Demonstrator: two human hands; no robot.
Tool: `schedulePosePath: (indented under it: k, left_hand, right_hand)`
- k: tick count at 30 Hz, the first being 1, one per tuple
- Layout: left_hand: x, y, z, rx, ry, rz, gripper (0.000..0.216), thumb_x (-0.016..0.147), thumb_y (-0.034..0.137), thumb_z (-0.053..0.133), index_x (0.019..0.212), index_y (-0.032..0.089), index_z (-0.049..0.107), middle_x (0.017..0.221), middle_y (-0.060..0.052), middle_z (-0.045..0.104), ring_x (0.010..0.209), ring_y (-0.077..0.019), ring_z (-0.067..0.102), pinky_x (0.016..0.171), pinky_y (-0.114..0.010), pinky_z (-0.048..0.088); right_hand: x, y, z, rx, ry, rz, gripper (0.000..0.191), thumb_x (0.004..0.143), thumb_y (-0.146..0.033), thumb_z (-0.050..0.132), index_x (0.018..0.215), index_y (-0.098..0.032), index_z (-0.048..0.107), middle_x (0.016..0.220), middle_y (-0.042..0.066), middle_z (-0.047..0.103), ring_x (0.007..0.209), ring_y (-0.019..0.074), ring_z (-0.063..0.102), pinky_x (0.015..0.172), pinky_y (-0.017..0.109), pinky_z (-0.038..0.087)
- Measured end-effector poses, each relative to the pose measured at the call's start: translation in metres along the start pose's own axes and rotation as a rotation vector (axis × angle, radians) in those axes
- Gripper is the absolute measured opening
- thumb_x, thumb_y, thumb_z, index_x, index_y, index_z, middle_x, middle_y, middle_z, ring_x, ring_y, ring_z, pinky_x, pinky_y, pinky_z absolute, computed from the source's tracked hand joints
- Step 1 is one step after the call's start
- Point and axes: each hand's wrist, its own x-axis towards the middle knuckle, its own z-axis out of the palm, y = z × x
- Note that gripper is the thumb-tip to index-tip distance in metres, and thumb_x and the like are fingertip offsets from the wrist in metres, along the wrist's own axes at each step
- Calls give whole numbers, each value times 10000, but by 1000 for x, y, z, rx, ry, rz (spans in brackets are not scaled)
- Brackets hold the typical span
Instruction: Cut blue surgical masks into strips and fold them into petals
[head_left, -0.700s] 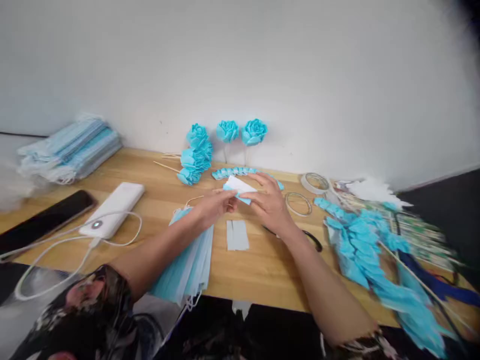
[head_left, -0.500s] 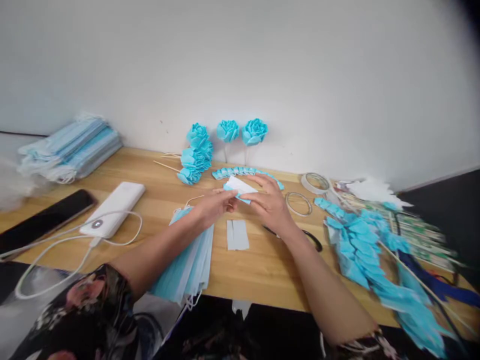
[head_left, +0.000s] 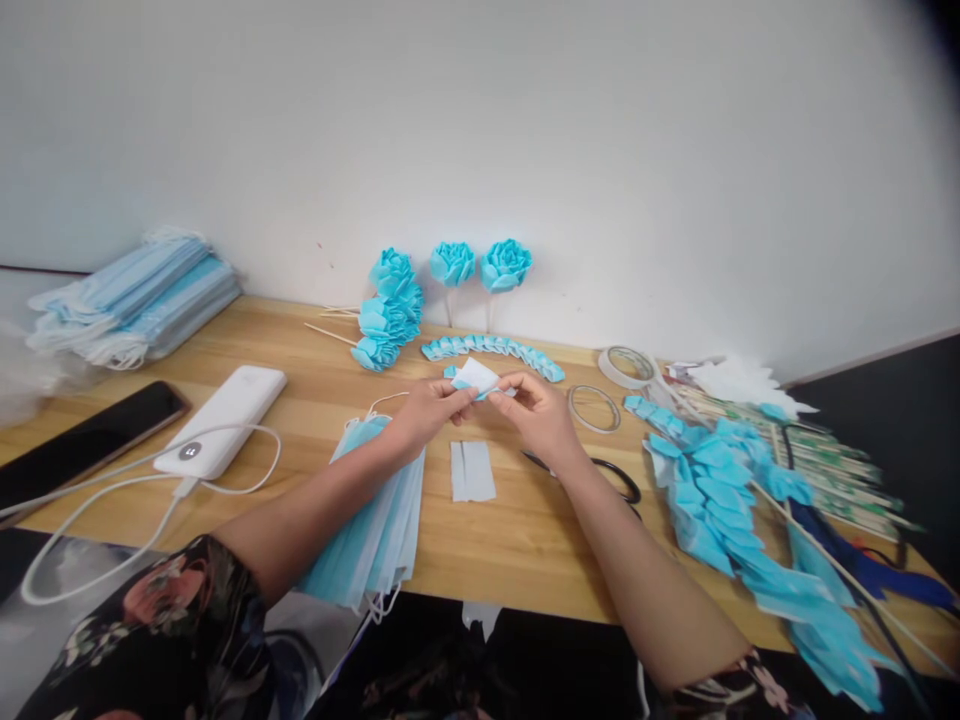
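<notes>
Between my two hands is a small folded piece of blue-and-white mask fabric (head_left: pixel 477 376), white side mostly up. My left hand (head_left: pixel 439 408) pinches its left edge with the thumb on top. The fingertips of my right hand (head_left: pixel 529 405) pinch its right edge. Just behind it lies a curved strip of pleated blue petals (head_left: pixel 495 348). On the table below my hands rests a flat pale rectangle of fabric (head_left: pixel 473 471). Under my left forearm is a fanned pile of blue face masks (head_left: pixel 375 520). Partly hidden by my right wrist are black-handled scissors (head_left: pixel 622 480).
Blue fabric roses (head_left: pixel 390 310) lie at the back, and two more (head_left: pixel 506 265) lean on the wall. A mask stack (head_left: pixel 142 300), power bank (head_left: pixel 225 420) and phone (head_left: pixel 90 440) sit left. Tape rolls (head_left: pixel 626 367) and a heap of blue petal strips (head_left: pixel 720 490) lie right.
My right hand has drawn its fingers in, from spread over the fabric piece to a pinch at its right edge. The piece looks more folded. The camera view has shifted slightly.
</notes>
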Motion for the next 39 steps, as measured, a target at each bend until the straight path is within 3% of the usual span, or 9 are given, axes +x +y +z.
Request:
schedulePosePath:
  k: [6,11,13,19,23,27,31,39]
  left_hand:
    - [0,-1,0,15,-22,-4,282,711,384,700,592,135,643,583,-22,617,546,-107,516,602,-265,430]
    - [0,-2,0,33,-27,16,357,691,469,703,579,142,614,565,-17,598,534,-109,512,578,-265,424]
    - [-1,-1,1,39,-45,26,357,685,479,709,603,143,621,567,-11,590,536,-108,509,566,-261,415]
    - [0,0,0,71,-41,52,322,658,437,745,632,146,608,584,8,570,552,-96,486,560,-247,402]
    - [1,-1,-1,36,-58,113,327,694,453,712,656,156,583,607,18,557,583,-95,494,591,-240,420]
    - [-1,2,0,-13,-29,142,310,711,446,711,726,158,599,639,17,576,608,-97,509,597,-231,425]
    - [-2,2,1,-41,-66,133,323,738,469,691,764,153,632,666,5,596,607,-97,507,611,-241,430]
    - [-2,2,-2,-10,-76,94,372,710,505,708,628,149,635,615,-3,584,598,-105,491,612,-249,416]
  right_hand:
    - [0,1,1,24,14,60,190,786,-388,704,818,-216,629,772,0,652,679,151,570,672,293,450]
    - [1,1,3,140,-1,89,392,795,-357,688,1154,-237,585,809,-4,660,757,172,620,713,305,469]
    - [1,2,3,138,0,92,424,797,-354,686,1192,-235,589,806,-4,651,752,170,614,712,307,468]
    - [-1,-1,4,185,-8,119,429,781,-344,696,1188,-226,624,851,-1,660,780,162,613,764,315,476]
    - [-2,-7,5,238,-97,164,403,791,-345,671,1170,-215,637,934,18,693,857,173,622,820,326,478]
    - [-2,-12,7,249,-150,196,275,773,-339,673,1015,-209,661,898,13,688,814,162,610,756,300,476]
    - [-2,-12,9,276,-116,206,273,746,-356,690,969,-214,624,863,3,676,787,158,606,718,287,476]
    - [-1,-12,6,299,-135,226,267,757,-409,700,925,-214,629,856,8,679,778,161,611,734,296,496]
